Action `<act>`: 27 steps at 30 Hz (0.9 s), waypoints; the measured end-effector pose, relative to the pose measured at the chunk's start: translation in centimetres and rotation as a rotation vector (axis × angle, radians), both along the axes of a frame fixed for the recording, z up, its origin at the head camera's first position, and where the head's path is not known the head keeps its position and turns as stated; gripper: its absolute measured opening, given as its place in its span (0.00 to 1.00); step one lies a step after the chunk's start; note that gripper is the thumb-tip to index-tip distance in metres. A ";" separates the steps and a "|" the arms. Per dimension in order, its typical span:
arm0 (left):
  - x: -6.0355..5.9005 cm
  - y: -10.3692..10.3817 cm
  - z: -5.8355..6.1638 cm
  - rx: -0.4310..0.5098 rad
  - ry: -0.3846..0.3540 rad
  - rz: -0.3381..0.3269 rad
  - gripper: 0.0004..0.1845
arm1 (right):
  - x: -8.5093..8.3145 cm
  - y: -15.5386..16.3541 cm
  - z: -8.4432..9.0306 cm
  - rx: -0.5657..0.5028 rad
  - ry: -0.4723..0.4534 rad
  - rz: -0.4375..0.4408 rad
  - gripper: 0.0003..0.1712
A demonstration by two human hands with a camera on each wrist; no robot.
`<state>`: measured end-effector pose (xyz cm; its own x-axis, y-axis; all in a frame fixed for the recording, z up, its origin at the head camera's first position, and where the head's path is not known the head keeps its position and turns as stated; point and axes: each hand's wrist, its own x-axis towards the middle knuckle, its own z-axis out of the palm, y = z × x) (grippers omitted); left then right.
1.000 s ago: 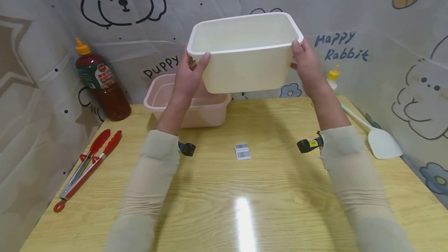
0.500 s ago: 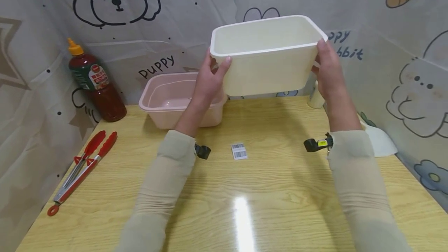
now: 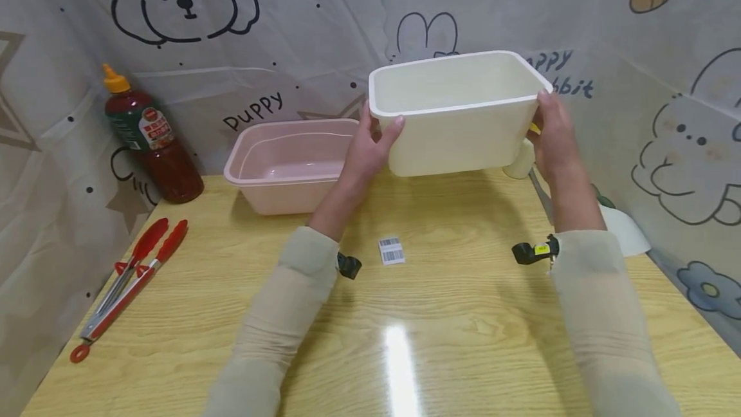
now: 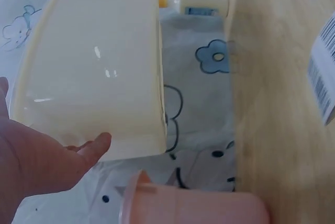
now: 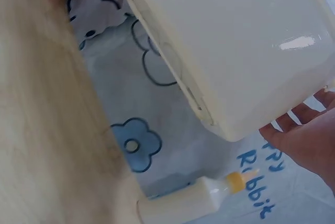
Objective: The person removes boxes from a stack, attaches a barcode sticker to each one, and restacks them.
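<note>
The left grip (image 3: 366,154) and right grip (image 3: 557,137) hold the white bin (image 3: 457,141) by opposite ends, above the tabletop (image 3: 463,314). A pink bin (image 3: 282,199) stands there, partly behind the left grip.

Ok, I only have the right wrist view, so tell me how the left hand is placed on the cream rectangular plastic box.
Observer: The left hand grips the cream rectangular plastic box at its left end, with the thumb over the near wall.
Operator: Now give me one thing off to the left of that hand.
Observer: Red-and-silver metal tongs lie along the left side of the light wood-grain table.
Operator: Add one more thing on the table that I can't see.
Observer: A white rectangular label with black barcodes lies on the table, to the right of the tongs.
</note>
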<state>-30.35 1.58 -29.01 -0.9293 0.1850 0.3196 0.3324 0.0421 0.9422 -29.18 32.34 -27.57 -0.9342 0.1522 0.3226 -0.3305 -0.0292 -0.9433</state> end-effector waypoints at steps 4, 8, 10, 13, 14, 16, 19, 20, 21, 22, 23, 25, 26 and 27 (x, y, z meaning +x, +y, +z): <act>-0.3 0.9 -1.0 0.035 0.020 -0.038 0.39 | 0.1 0.4 -1.2 -0.056 -0.016 0.002 0.28; -0.3 1.4 -2.0 0.047 0.013 -0.051 0.40 | 0.0 0.6 -2.3 -0.076 -0.033 0.000 0.28; -0.3 1.4 -2.5 0.041 -0.005 -0.043 0.40 | -0.1 0.6 -2.9 -0.074 -0.041 0.006 0.29; -0.2 1.3 -3.2 0.022 -0.027 -0.029 0.41 | -0.4 0.7 -3.7 -0.067 -0.044 0.024 0.31; -0.2 1.2 -3.4 0.016 -0.035 -0.028 0.41 | -0.5 0.7 -3.9 -0.067 -0.047 0.031 0.31; -0.2 1.1 -3.7 0.007 -0.041 -0.028 0.42 | -0.6 0.7 -4.4 -0.070 -0.054 0.042 0.30; -0.1 1.0 -4.1 -0.013 -0.052 -0.022 0.42 | -0.8 0.7 -5.1 -0.094 -0.063 0.051 0.28; -0.1 0.9 -4.3 -0.019 -0.055 -0.019 0.42 | -0.8 0.7 -5.3 -0.093 -0.071 0.050 0.27; -0.2 0.9 -4.5 -0.021 -0.058 -0.017 0.42 | -0.8 0.7 -5.4 -0.092 -0.076 0.052 0.27; -0.2 0.9 -4.6 -0.029 -0.062 -0.013 0.43 | -0.8 0.7 -5.6 -0.102 -0.080 0.057 0.27; -0.2 0.9 -4.8 -0.032 -0.067 -0.011 0.44 | -0.9 0.6 -5.7 -0.100 -0.085 0.059 0.27; -0.3 0.9 -5.2 -0.038 -0.073 -0.007 0.45 | -0.8 0.6 -6.0 -0.089 -0.100 0.062 0.29; -0.4 0.9 -5.5 -0.041 -0.076 -0.005 0.45 | -0.8 0.5 -6.2 -0.098 -0.107 0.068 0.30; -0.4 0.9 -5.7 -0.047 -0.078 -0.004 0.46 | -0.9 0.5 -6.4 -0.110 -0.112 0.072 0.30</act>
<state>-30.77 2.51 -34.66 -0.9502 0.2017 0.2376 0.2587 0.0852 0.9622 -30.04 32.87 -33.93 -0.9732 0.1118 0.2008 -0.2166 -0.1541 -0.9640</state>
